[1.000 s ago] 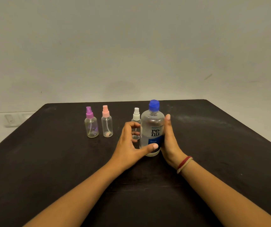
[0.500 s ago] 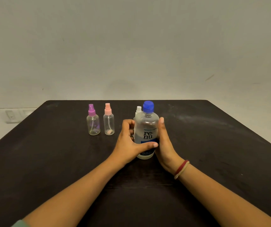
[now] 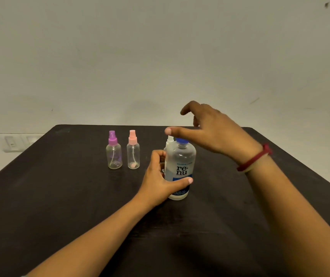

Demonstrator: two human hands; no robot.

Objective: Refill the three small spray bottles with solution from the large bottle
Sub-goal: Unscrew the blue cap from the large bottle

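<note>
- Single wide-angle view from the head, facing forward and down across a dark table (image 3: 60, 196) to a pale wall (image 3: 160, 56).
- Close in — left hand (image 3: 158, 180) and right hand (image 3: 216, 132) mid-frame, forearms entering from the bottom edge.

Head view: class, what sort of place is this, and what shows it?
Probably a plain indoor room, perhaps a home or office: a dark table before a bare pale wall, with a switch plate low on the wall at the left.
</note>
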